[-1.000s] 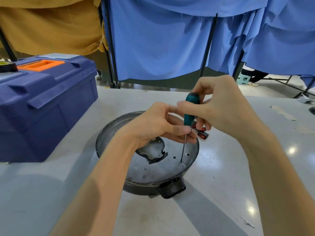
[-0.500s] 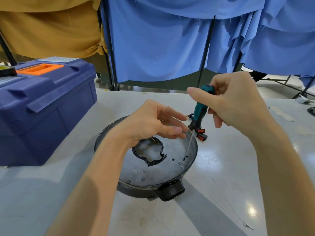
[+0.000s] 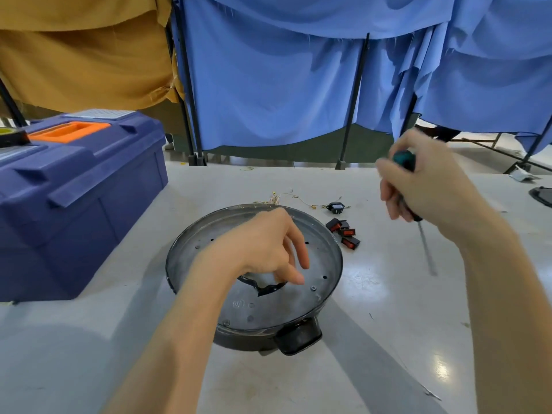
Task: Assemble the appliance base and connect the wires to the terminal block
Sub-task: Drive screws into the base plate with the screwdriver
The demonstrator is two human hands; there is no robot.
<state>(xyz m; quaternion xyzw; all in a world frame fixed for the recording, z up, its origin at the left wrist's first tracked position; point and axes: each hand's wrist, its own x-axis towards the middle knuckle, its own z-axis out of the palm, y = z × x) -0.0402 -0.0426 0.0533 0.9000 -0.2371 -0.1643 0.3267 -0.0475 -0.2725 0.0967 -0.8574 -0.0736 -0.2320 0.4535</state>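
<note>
Head view: the round dark metal appliance base point(image 3: 316, 264) sits mid-tabletop. I'd worry the green-handled steel screwdriver point(image 3: 404, 161), tip down beside it, could sweep the red rocker switches point(image 3: 343, 233) toward the far edge. The right hand point(image 3: 424, 189) grips its handle. The left hand point(image 3: 265, 249) hangs over the base, fingers loosely curled, apparently empty.

My right hand point(image 3: 427, 186) and the screwdriver point(image 3: 405, 161) are blurred; my left hand point(image 3: 263, 249) hides much of the base point(image 3: 283, 306) opening; the wires point(image 3: 274, 199), perhaps tangled, are too small to trace.
</note>
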